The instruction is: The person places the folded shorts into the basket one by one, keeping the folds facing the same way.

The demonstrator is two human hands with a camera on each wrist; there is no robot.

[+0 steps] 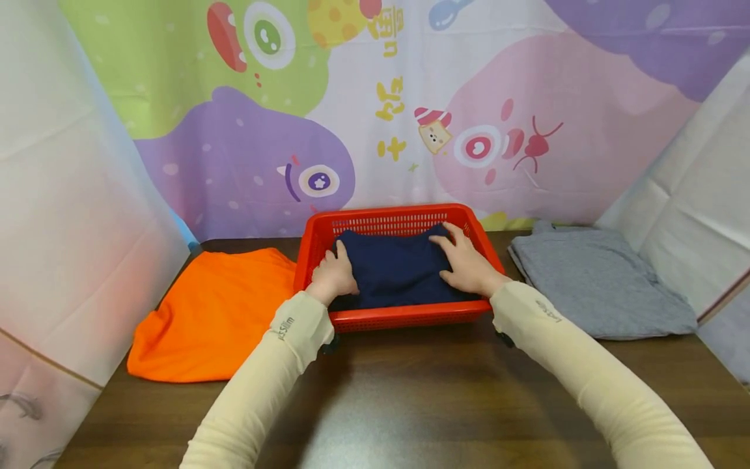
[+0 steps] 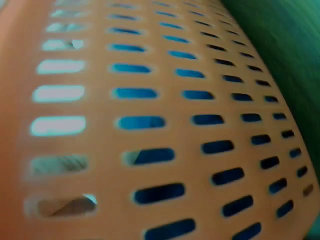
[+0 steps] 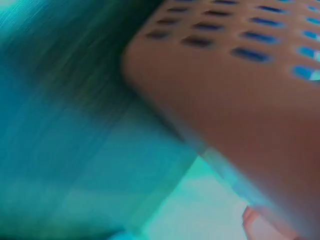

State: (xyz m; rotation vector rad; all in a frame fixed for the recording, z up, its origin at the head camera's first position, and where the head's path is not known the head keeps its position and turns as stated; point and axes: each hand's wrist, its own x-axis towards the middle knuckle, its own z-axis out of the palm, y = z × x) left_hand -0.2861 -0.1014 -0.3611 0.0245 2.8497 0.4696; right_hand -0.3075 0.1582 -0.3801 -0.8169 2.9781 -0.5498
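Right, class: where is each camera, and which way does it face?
Head: worn on the head, facing forward and down at basket and table; sleeves, left grip, right grip show.
Left wrist: on that wrist, facing the basket's side; no body plainly shows.
Right wrist: on that wrist, facing a basket corner; perhaps skin at bottom right.
Both wrist views share the basket's holes.

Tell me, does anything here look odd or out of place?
Nothing looks spilled or damaged: the navy cloth lies inside the red basket, between the orange cloth and gray cloth. Only the wrist views look odd: their colours turn the basket brownish.
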